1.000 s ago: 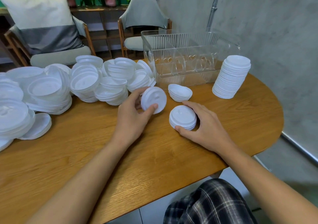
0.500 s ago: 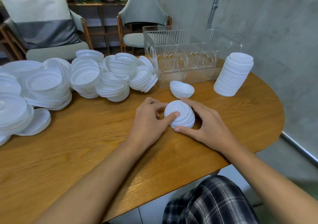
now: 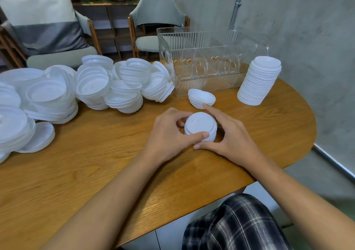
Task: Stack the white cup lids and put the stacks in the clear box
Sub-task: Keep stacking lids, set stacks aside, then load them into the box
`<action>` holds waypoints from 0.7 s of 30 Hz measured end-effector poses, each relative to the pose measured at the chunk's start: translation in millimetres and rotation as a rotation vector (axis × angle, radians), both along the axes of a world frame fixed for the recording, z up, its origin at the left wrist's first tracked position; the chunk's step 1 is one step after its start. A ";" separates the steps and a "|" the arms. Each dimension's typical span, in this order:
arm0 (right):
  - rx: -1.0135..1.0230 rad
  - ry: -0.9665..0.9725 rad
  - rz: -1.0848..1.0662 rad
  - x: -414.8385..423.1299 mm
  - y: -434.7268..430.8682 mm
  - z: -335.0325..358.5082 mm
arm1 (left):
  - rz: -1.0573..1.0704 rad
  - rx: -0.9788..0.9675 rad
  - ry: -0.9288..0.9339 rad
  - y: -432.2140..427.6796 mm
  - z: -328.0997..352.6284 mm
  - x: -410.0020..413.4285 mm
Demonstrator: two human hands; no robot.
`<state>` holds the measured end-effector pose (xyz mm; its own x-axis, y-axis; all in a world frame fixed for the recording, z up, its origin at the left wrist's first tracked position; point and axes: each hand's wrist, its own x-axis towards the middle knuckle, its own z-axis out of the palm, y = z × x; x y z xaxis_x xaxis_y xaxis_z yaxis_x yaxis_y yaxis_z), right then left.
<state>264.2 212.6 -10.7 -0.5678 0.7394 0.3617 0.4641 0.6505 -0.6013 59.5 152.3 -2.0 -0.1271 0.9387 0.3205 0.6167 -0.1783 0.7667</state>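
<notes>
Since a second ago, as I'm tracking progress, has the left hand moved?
Yes. The left hand moved right, setting its lid onto the short stack near the clear box.

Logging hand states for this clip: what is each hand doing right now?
Left hand: closed, pinching the lid stack between thumb and fingers.
Right hand: closed, cupping the same stack.

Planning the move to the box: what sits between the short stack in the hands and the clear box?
In the head view, a small pile of upturned lids sits on the table between the short stack and the clear box.
</notes>
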 end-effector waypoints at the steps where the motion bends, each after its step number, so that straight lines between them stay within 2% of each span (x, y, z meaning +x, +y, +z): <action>1: 0.003 -0.006 0.001 -0.1 0.2 -0.1 | 0.003 0.007 0.023 0.0 0.4 1.3; 21: -0.018 -0.093 -0.065 -0.5 -0.6 -3.5 | 0.000 -0.052 0.058 3.3 -6.9 3.9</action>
